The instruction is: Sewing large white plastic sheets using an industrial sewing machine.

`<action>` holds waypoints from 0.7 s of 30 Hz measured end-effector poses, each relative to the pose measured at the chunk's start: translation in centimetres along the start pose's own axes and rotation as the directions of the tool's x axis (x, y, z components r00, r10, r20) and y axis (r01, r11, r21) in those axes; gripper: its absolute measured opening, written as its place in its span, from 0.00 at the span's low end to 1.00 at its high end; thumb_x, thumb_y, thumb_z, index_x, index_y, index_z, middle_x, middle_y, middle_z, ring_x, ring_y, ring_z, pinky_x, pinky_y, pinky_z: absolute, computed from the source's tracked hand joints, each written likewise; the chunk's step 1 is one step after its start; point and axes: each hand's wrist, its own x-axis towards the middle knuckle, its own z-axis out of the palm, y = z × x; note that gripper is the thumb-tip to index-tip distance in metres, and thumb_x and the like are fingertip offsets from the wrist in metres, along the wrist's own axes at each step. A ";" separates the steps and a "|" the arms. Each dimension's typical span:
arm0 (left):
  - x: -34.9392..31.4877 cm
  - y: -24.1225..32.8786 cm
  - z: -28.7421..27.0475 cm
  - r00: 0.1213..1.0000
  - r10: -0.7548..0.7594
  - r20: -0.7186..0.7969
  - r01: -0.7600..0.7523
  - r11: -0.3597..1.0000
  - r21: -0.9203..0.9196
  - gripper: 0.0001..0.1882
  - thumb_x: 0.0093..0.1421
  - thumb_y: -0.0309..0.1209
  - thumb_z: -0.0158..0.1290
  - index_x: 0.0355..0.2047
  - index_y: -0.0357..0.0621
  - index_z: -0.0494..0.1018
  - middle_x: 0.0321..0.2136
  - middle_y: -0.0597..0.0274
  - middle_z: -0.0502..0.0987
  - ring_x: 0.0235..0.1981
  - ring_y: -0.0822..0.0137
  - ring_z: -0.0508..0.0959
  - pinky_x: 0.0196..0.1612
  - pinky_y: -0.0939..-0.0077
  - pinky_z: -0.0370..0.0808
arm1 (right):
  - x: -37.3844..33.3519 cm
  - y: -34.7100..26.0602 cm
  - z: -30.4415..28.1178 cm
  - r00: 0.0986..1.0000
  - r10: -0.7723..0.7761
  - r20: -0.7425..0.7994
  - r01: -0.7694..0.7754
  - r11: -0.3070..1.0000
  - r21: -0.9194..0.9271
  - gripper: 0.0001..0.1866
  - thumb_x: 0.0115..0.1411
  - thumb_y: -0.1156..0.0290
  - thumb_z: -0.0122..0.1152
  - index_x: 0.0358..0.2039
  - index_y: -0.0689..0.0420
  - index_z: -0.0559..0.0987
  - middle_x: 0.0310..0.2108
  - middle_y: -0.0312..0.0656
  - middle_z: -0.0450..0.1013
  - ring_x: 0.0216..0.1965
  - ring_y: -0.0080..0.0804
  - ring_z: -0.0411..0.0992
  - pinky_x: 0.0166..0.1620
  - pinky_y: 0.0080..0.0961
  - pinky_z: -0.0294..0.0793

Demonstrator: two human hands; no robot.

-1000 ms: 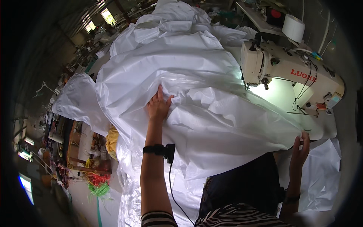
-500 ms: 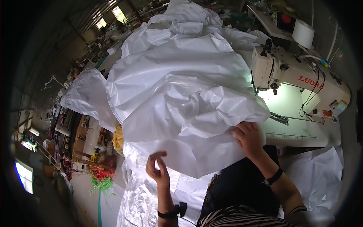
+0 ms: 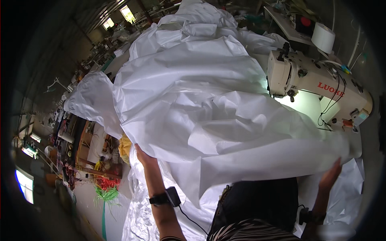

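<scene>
A large white woven-plastic sheet (image 3: 189, 92) lies in loose folds over the table, its near part stretched across in front of me. At its right end, beyond the table's front corner, my right hand (image 3: 330, 176) is closed on the sheet's edge, its fingertips partly covered. My left hand (image 3: 146, 158) touches the left border of the same sheet, low down; most of its fingers are hidden by the material. A cream sewing machine (image 3: 317, 82) stands to the right, its lamp lit, with the sheet's folds lying close to the needle area.
A white thread cone (image 3: 323, 38) stands behind the machine. More white sheeting (image 3: 350, 188) hangs below the table at right, and shiny sheeting (image 3: 134, 209) lies at lower left. Red and green strands (image 3: 107, 188) hang from a wooden rack (image 3: 86, 140) on the left.
My right hand has moved right and slightly down, drawing the near part of the sheet out to the right over the scissors-like tool and ruler. My left hand has moved left to the sheet's border.
</scene>
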 end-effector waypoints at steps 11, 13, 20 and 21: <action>9.2 11.4 -2.7 0.995 -0.013 0.102 -0.009 0.977 0.212 0.43 0.68 0.63 0.35 0.70 0.42 0.50 0.68 0.48 0.57 0.68 0.47 0.59 0.68 0.48 0.57 | -4.5 -0.8 -5.9 0.664 0.556 0.500 -0.744 0.560 0.365 0.34 0.67 0.56 0.54 0.66 0.64 0.61 0.64 0.53 0.63 0.66 0.45 0.60 0.67 0.37 0.56; 7.9 13.3 -4.0 0.979 -0.042 0.199 0.001 0.980 0.201 0.44 0.67 0.65 0.34 0.71 0.44 0.48 0.70 0.48 0.54 0.69 0.48 0.56 0.69 0.48 0.54 | -1.8 -1.2 -5.8 0.857 0.356 0.372 -0.498 0.758 0.422 0.38 0.64 0.54 0.57 0.68 0.63 0.59 0.68 0.50 0.59 0.70 0.46 0.54 0.70 0.39 0.49; -20.8 6.8 0.9 0.991 0.020 0.134 -0.052 0.970 0.239 0.41 0.67 0.62 0.38 0.71 0.50 0.50 0.69 0.57 0.55 0.69 0.51 0.56 0.68 0.48 0.55 | 8.0 -22.9 -9.7 0.670 -0.643 0.371 0.241 0.660 0.711 0.30 0.54 0.39 0.65 0.45 0.51 0.75 0.48 0.44 0.73 0.51 0.44 0.72 0.61 0.50 0.63; -22.4 6.7 0.6 0.993 -0.042 0.110 0.021 0.983 0.180 0.39 0.68 0.60 0.38 0.70 0.50 0.51 0.68 0.57 0.57 0.68 0.51 0.57 0.67 0.48 0.56 | 8.9 -26.9 -8.9 0.574 -0.723 0.384 0.308 0.625 0.717 0.30 0.52 0.41 0.67 0.45 0.51 0.76 0.46 0.44 0.73 0.49 0.44 0.73 0.59 0.49 0.66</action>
